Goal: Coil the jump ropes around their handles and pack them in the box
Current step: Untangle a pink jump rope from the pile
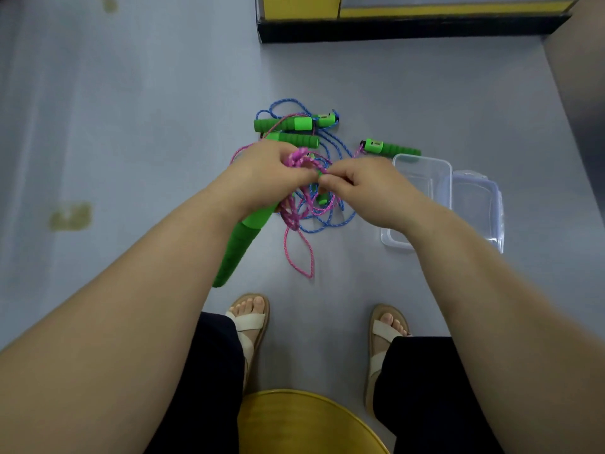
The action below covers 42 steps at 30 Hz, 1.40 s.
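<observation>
Left grip [262, 178] holds handle [244, 244], pink rope [296, 158] bunched above.

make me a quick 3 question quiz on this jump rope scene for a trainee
1. True or false: the clear box holds a coiled rope.
2. The left hand and right hand grip which rope? A) pink B) blue C) none
3. Fill in: the lid lies ___ the box.
Key: 1 false; 2 A, the pink rope; 3 beside.
</observation>
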Tool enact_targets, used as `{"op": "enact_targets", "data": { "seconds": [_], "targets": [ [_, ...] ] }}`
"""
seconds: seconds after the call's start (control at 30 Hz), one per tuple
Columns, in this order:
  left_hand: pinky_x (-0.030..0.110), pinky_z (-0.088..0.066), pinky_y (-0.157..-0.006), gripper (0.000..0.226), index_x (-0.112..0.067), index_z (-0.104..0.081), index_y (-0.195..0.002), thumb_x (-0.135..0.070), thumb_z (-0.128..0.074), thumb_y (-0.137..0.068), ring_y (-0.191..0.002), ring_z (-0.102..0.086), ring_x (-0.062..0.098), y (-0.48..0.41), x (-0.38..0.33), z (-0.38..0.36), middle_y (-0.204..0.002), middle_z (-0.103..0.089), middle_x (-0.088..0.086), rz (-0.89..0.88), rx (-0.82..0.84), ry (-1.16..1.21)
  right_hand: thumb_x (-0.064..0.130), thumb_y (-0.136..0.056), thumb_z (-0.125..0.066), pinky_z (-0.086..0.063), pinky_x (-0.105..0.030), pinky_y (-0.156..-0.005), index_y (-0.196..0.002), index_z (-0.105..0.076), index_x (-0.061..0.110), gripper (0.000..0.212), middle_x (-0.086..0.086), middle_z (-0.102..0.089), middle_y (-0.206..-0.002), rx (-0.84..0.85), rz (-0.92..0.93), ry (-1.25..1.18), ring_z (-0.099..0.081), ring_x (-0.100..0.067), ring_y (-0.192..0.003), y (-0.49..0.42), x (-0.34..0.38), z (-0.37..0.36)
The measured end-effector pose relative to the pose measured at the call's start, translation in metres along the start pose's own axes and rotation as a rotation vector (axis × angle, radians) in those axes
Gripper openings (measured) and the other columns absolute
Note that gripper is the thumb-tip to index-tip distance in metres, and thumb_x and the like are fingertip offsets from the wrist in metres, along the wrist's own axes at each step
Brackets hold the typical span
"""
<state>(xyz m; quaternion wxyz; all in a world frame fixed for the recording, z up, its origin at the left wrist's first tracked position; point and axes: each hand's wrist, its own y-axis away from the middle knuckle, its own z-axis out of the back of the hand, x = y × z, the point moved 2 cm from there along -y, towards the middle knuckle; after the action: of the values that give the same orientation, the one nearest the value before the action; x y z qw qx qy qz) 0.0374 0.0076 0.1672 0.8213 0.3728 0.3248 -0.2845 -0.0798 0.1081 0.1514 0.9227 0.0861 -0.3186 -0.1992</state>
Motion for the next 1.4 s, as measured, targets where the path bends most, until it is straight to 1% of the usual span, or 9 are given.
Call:
{"op": "enact_targets", "data": {
  "seconds": [0.07,0.17,0.27,0.43,0.63,0.77,0.9,1.17,1.4],
  "targets": [
    [0.029,-0.047,-0.057,0.011,-0.010,-0.067,-0.081,-0.019,-0.063,-0.087,-0.051,-0.049,0.014,0.001,-0.002,0.009,-0.070,-0.059,0.006,-0.007,-0.064,0.223,0.036,-0.095,-0.047,-0.036,-0.032,-0.058,-0.086,-0.062,0.010,0.032,-0.002,-0.053,-0.067,0.015,-0.048,-0.078,-0.047,-0.015,-0.062,0.000,-0.010,0.001],
    [0.021,-0.044,-0.044,0.031,-0.014,-0.069,-0.067,-0.007,-0.050,-0.091,-0.042,-0.048,0.009,0.003,-0.006,0.033,-0.082,-0.069,0.007,-0.004,-0.114,0.924,0.035,-0.096,-0.047,-0.038,-0.036,-0.067,-0.094,-0.060,0.004,0.034,-0.011,-0.056,-0.081,0.070,-0.172,-0.053,-0.049,-0.025,-0.075,0.000,-0.038,-0.001],
    [0.018,-0.038,-0.041,0.028,-0.013,-0.052,-0.068,-0.009,-0.040,-0.093,-0.042,-0.045,0.011,-0.002,0.008,0.051,-0.076,-0.069,0.006,0.109,-0.256,1.166,0.032,-0.097,-0.044,-0.031,-0.032,-0.060,-0.088,-0.058,0.006,0.030,-0.004,-0.049,-0.073,0.091,-0.314,-0.059,-0.044,-0.022,-0.075,0.002,-0.062,-0.005],
    [0.022,-0.037,-0.049,0.022,-0.018,-0.046,-0.061,-0.013,-0.046,-0.083,-0.046,-0.043,0.018,-0.005,0.020,0.042,-0.057,-0.042,0.002,0.361,-0.467,0.740,0.032,-0.099,-0.039,-0.034,-0.024,-0.066,-0.088,-0.062,0.011,0.033,-0.003,-0.060,-0.075,-0.032,-0.326,-0.210,-0.052,-0.012,-0.066,-0.003,-0.053,-0.004],
    [0.025,-0.045,-0.062,0.036,-0.023,-0.061,-0.091,-0.048,-0.073,-0.069,-0.070,-0.058,0.008,0.000,0.002,0.001,-0.078,-0.062,-0.006,0.002,0.014,0.134,0.025,-0.095,-0.046,-0.038,-0.015,-0.064,-0.081,-0.066,0.024,0.024,0.015,-0.058,-0.073,0.102,-0.008,-0.144,-0.051,-0.005,-0.071,-0.005,0.007,0.002],
    [0.021,-0.048,-0.057,0.033,-0.023,-0.069,-0.091,-0.051,-0.070,-0.075,-0.059,-0.060,0.005,0.000,0.002,-0.006,-0.070,-0.067,-0.006,0.037,0.007,0.184,0.030,-0.094,-0.051,-0.042,-0.016,-0.074,-0.094,-0.070,0.022,0.021,0.017,-0.063,-0.083,0.236,0.024,-0.129,-0.055,0.003,-0.080,0.000,0.007,0.006],
    [0.025,-0.045,-0.051,0.019,-0.019,-0.063,-0.069,-0.028,-0.066,-0.085,-0.043,-0.054,0.007,-0.007,0.002,-0.001,-0.050,-0.058,-0.008,0.126,-0.120,0.407,0.039,-0.090,-0.054,-0.037,-0.021,-0.061,-0.090,-0.068,0.015,0.028,0.003,-0.060,-0.072,0.204,0.048,-0.136,-0.048,-0.003,-0.063,-0.001,0.001,0.002],
    [0.017,-0.043,-0.041,0.022,-0.012,-0.053,-0.078,-0.022,-0.047,-0.097,-0.043,-0.057,0.008,-0.015,0.026,0.045,-0.058,-0.070,-0.002,0.239,-0.422,0.953,0.030,-0.098,-0.042,-0.032,-0.031,-0.069,-0.097,-0.058,0.004,0.031,-0.009,-0.052,-0.088,0.164,-0.339,0.042,-0.045,-0.024,-0.083,-0.003,-0.080,-0.014],
    [0.027,-0.048,-0.065,0.019,-0.024,-0.059,-0.069,-0.030,-0.063,-0.087,-0.051,-0.050,0.009,-0.007,0.018,0.031,-0.059,-0.057,-0.007,0.122,-0.390,0.375,0.031,-0.099,-0.038,-0.046,-0.033,-0.076,-0.087,-0.060,0.014,0.030,0.007,-0.052,-0.067,-0.086,-0.213,-0.216,-0.056,-0.019,-0.070,-0.009,-0.039,0.003]
  ]
}}
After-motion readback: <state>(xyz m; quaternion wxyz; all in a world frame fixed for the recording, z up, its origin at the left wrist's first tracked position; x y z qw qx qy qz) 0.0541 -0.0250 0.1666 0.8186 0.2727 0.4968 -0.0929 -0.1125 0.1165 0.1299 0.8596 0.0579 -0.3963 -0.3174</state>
